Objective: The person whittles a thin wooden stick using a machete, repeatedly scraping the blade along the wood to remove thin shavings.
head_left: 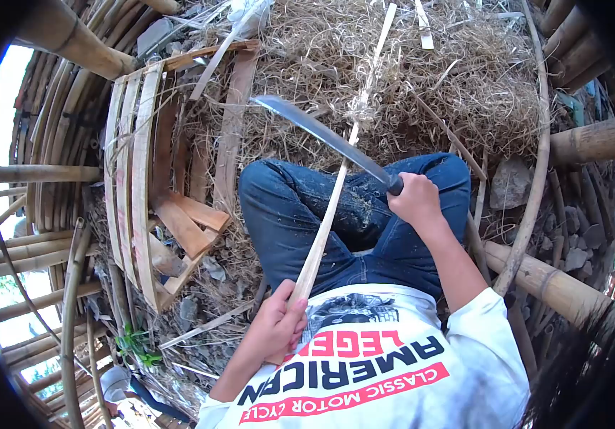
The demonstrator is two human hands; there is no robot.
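My left hand [277,323] is wrapped round the near end of a long bamboo strip [322,239], close against my shirt. The strip runs up and away across my lap to the pile of shavings, and a tuft of curled fibres [362,109] clings to it partway along. In my right hand [416,199] is the dark handle of a machete [322,136]. Its long blade points up and to the left and crosses over the strip above my knees. Both hands are closed. Bits of shavings lie on my jeans [279,214].
A wooden slat crate [130,179] lies tipped at my left. Thin shavings [465,79] cover the ground ahead, with a loose strip [424,25] on them. Bamboo poles [554,282] and stones [511,184] are at my right, and a bamboo wall [43,171] stands on the left.
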